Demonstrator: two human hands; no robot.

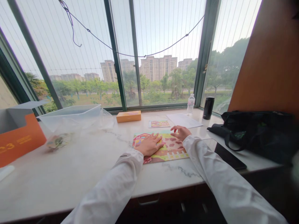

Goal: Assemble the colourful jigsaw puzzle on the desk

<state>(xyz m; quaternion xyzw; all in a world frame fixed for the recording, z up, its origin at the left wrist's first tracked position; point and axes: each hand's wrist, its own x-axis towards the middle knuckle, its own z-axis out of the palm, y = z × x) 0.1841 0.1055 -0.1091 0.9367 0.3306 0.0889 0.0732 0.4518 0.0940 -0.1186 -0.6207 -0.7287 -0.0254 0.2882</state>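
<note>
A colourful farm-scene picture board (174, 146), which looks like a jigsaw puzzle, lies flat on the marble-patterned table in front of me. My left hand (150, 145) rests palm down on its left half, fingers spread, covering part of a red barn. At the board's upper right edge is my right hand (181, 133), its fingers bent and apart, with no object visible between them. Whether its fingertips touch the board I cannot tell. Just behind lies a small picture card (159, 123) with a similar scene.
Behind stand an orange box (129, 116), a water bottle (191, 104) and a black tumbler (208, 108), near paper sheets (183, 120). Rightward lie a dark tablet-like device (230, 155) and a black bag (261, 133). Leftward are a clear bin (70, 111) and an open orange carton (21, 140).
</note>
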